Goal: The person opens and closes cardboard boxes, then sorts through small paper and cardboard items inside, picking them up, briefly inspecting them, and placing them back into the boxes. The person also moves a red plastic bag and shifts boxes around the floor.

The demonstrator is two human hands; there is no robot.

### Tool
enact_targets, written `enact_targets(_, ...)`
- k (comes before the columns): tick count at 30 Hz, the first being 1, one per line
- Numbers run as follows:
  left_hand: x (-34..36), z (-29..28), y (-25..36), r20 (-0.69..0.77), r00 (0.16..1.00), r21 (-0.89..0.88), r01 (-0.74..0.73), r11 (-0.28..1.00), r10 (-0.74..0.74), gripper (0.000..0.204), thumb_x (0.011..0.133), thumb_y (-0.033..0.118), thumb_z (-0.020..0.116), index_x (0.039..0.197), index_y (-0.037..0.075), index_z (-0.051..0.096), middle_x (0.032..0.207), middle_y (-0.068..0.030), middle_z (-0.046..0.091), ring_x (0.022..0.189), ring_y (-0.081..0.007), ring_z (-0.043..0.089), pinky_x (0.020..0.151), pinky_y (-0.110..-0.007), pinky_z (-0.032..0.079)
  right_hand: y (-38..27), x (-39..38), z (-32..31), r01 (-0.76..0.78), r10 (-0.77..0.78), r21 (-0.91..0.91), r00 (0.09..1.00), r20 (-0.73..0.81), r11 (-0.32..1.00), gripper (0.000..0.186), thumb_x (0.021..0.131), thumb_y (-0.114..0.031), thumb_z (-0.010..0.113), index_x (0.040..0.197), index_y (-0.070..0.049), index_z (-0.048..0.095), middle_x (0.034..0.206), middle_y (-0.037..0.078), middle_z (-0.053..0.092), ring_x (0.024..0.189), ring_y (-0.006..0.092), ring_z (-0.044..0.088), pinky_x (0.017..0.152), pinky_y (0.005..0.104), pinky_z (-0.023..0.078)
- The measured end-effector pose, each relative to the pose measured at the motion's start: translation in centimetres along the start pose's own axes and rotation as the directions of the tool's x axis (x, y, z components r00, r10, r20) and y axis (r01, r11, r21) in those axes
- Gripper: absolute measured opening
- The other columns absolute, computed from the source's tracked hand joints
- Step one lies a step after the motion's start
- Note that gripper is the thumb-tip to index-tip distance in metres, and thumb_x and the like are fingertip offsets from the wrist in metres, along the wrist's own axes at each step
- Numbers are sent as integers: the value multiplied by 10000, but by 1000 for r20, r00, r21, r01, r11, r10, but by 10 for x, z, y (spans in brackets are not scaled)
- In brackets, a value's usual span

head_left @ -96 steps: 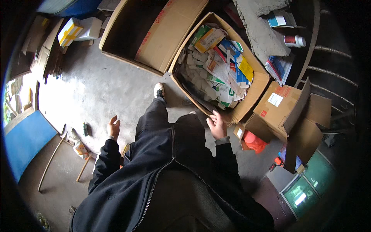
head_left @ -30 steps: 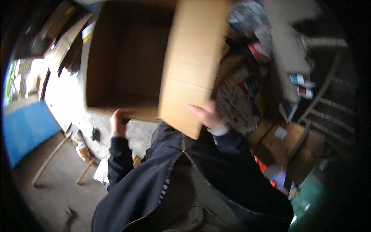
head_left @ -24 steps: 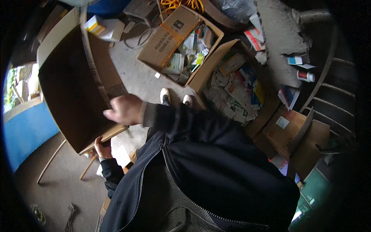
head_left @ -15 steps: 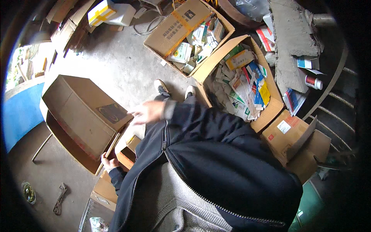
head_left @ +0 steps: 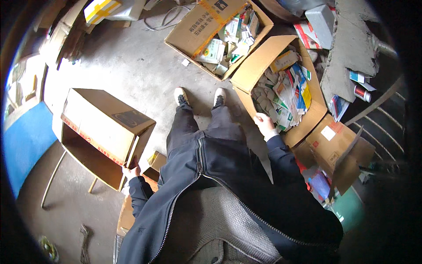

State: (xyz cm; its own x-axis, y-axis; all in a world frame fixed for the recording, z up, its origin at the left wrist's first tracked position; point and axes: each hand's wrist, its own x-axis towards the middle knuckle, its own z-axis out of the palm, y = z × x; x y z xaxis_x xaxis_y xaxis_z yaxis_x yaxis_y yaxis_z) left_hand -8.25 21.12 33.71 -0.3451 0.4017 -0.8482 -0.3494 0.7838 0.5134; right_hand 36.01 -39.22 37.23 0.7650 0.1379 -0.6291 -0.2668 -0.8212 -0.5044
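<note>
My left hand (head_left: 130, 172) is closed on the lower right edge of a large brown cardboard box (head_left: 107, 112). That box leans on my left, its dark open side turned down toward me. On my right, my right hand (head_left: 265, 126) has its fingers curled at the near left edge of another open cardboard box (head_left: 244, 100). Flattened small cartons (head_left: 285, 94) and grey moulded paper trays fill that box. Whether the fingers pinch its flap firmly is hard to see.
Ahead stands a carton (head_left: 193, 26) holding more flattened packets. To the right are an empty-looking brown box (head_left: 329, 138), a grey slab (head_left: 351, 48) and a red bottle (head_left: 362, 93). A blue panel (head_left: 28, 141) is at far left. Rope (head_left: 85, 242) lies on the floor.
My right hand has swung from beside the left box across to the filled box on the right. The left box has tilted, showing more of its open side; my left hand still holds it.
</note>
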Motion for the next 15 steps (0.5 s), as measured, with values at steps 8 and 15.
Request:
enact_targets(8,128,47,62,330,941,229,-10,973,-68,410,944,248,539,1258,-2,623,1260,-189,661,1180,-382,610,1068,-574,461,-5,-53,77,-207,205,30,977,57,978,401,919,-265,726,1210,5,667,1021,150,752,927,228,716,845,340,550)
enact_targets(15,198,108,45,377,926,472,-170,865,-23,566,1020,399,559,1519,217,363,1569,-122,382,1385,-383,460,1096,-560,450,-8,-38,113,-267,266,14,963,42,964,412,909,-232,742,1229,6,639,1000,150,756,932,226,718,843,348,555)
